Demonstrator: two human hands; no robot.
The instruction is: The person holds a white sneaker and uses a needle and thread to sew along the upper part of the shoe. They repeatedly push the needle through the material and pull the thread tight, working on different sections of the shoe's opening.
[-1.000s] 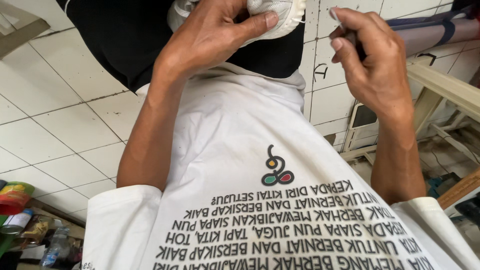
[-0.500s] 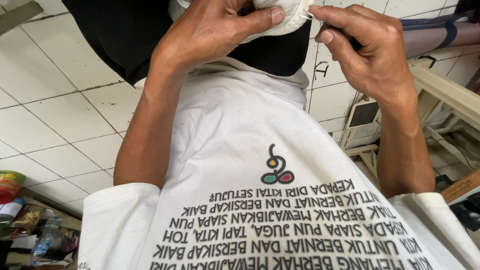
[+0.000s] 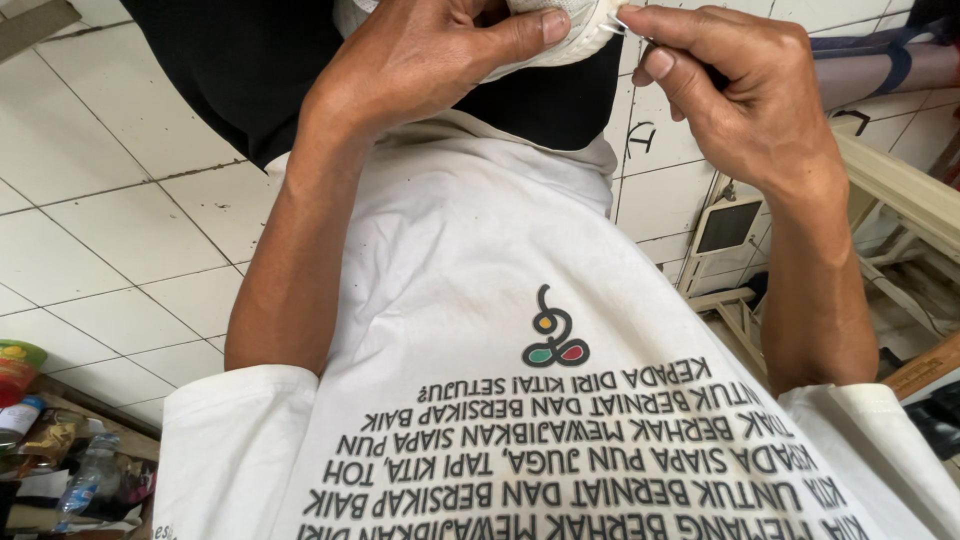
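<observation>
White floor tiles [image 3: 120, 230] spread open toward nine o'clock, while frames and a small grey box [image 3: 730, 228] crowd three o'clock. Your left hand [image 3: 420, 60] is clamped around a white shoe [image 3: 570, 30] at twelve o'clock, cut by the top edge. Your right hand [image 3: 740, 100] pinches a thin metal needle [image 3: 622, 24] touching the shoe's edge.

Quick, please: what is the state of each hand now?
Left hand: closed, gripping a white shoe.
Right hand: closed, pinching a thin metal needle at the shoe.

white shoe [image 3: 560, 35]; white shirt [image 3: 480, 300], black lettering
</observation>
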